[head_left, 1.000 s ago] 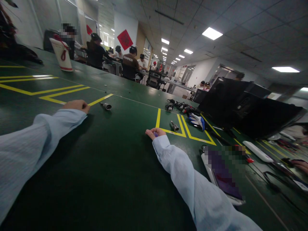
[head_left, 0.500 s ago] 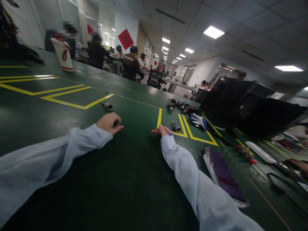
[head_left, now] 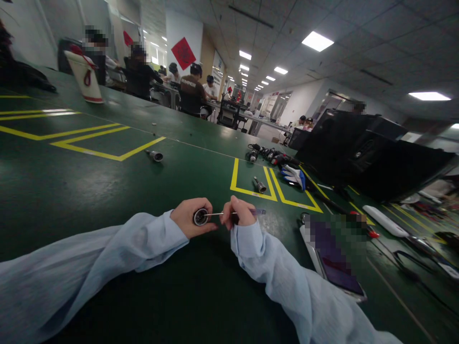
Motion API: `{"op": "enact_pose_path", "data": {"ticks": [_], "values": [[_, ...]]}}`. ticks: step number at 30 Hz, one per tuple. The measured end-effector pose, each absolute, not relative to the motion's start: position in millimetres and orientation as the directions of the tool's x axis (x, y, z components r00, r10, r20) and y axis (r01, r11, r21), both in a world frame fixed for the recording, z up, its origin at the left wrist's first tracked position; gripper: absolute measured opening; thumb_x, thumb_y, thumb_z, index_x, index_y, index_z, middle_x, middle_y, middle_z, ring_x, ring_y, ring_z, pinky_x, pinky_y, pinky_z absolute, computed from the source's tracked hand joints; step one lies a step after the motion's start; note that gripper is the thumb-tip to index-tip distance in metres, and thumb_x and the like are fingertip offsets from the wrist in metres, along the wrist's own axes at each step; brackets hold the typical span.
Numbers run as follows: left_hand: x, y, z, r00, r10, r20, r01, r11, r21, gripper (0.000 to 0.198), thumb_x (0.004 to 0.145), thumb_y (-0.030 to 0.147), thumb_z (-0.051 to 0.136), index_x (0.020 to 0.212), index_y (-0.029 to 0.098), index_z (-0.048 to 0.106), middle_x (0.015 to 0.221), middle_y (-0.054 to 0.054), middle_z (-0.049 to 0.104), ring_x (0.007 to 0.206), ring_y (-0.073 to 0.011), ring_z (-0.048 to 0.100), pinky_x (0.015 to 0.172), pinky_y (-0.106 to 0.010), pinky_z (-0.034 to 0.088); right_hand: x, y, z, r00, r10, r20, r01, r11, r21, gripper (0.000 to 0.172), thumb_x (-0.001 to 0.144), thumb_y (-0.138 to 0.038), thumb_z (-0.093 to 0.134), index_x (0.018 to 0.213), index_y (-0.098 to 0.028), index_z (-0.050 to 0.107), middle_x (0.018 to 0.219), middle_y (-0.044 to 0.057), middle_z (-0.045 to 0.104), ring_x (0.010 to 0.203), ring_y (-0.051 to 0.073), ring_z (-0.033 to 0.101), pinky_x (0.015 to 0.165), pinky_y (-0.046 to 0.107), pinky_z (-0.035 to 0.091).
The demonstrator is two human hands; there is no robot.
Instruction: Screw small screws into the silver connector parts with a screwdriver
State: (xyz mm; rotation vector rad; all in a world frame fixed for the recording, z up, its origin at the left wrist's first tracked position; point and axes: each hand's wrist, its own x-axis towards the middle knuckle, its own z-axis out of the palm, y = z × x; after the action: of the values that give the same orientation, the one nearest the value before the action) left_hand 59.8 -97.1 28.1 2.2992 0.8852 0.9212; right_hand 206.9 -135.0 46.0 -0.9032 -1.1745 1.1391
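Observation:
My left hand (head_left: 188,216) is closed around a round metal cable connector (head_left: 200,218), its open end turned toward me. My right hand (head_left: 239,213) grips a thin screwdriver (head_left: 259,211) with a clear purple handle. The shaft runs leftward from my fingers, and its tip reaches the connector's opening; how deep it goes cannot be made out. Two similar metal connectors lie on the green table: one connector (head_left: 155,156) beyond my left hand, another connector (head_left: 259,186) inside a yellow taped outline beyond my right hand.
A phone (head_left: 335,260) lies right of my right forearm. Behind it are a white-and-blue glove (head_left: 293,176), a pile of dark connectors with cables (head_left: 267,154) and a large black case (head_left: 376,153). A whitish container (head_left: 86,79) stands far left. People sit at tables farther back.
My left hand has moved right and nearer with the connector. My right hand has turned the screwdriver leftward, bringing its tip to the connector's open end.

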Motion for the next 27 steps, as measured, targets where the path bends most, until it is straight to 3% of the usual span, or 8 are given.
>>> {"op": "enact_pose_path", "data": {"ticks": [6, 12, 16, 21, 27], "values": [[60, -101, 29, 0.61, 0.683, 0.402, 0.375, -0.696, 0.612, 0.015, 0.067, 0.028, 0.057, 0.067, 0.016, 0.049, 0.062, 0.001, 0.055, 0.057, -0.011, 0.051, 0.053, -0.024, 0.042, 201, -146, 46, 0.012, 0.946, 0.323, 0.034, 0.322, -0.946, 0.054, 0.074, -0.058, 0.045, 0.039, -0.018, 0.048, 0.034, -0.004, 0.038, 0.031, 0.006, 0.033, 0.035, 0.021, 0.025], [56, -99, 28, 0.657, 0.635, 0.407, 0.38, -0.744, 0.549, 0.014, 0.069, 0.03, 0.055, 0.069, 0.017, 0.05, 0.066, -0.002, 0.057, 0.061, -0.0143, 0.054, 0.056, -0.027, 0.044, 201, -146, 45, -0.038, 0.948, 0.315, 0.055, 0.317, -0.947, 0.053, 0.076, -0.056, 0.044, 0.038, -0.019, 0.046, 0.035, -0.004, 0.037, 0.032, 0.006, 0.031, 0.036, 0.022, 0.026], [54, -92, 20, 0.729, 0.572, 0.375, 0.423, -0.808, 0.411, 0.017, 0.072, 0.036, 0.054, 0.075, 0.019, 0.052, 0.073, -0.004, 0.061, 0.066, -0.0169, 0.058, 0.058, -0.028, 0.044, 200, -144, 41, -0.049, 0.946, 0.319, 0.056, 0.322, -0.945, 0.051, 0.077, -0.053, 0.044, 0.039, -0.019, 0.045, 0.036, -0.005, 0.037, 0.033, 0.006, 0.031, 0.037, 0.022, 0.027], [50, -82, 19, 0.87, 0.446, 0.213, 0.41, -0.892, 0.192, 0.033, 0.068, 0.046, 0.061, 0.085, 0.019, 0.055, 0.08, -0.006, 0.064, 0.069, -0.0201, 0.062, 0.055, -0.026, 0.044, 201, -141, 32, -0.095, 0.942, 0.321, 0.112, 0.33, -0.937, 0.049, 0.077, -0.049, 0.045, 0.039, -0.019, 0.044, 0.037, -0.004, 0.037, 0.036, 0.007, 0.033, 0.039, 0.023, 0.027], [50, -88, 30, 0.912, 0.395, 0.109, 0.386, -0.917, 0.097, 0.024, 0.069, 0.043, 0.061, 0.078, 0.02, 0.059, 0.075, -0.004, 0.065, 0.063, -0.0202, 0.062, 0.051, -0.026, 0.041, 201, -140, 25, -0.173, 0.944, 0.281, 0.025, 0.289, -0.957, 0.046, 0.077, -0.043, 0.049, 0.039, -0.019, 0.046, 0.035, -0.005, 0.035, 0.037, 0.007, 0.033, 0.041, 0.023, 0.026]]}}
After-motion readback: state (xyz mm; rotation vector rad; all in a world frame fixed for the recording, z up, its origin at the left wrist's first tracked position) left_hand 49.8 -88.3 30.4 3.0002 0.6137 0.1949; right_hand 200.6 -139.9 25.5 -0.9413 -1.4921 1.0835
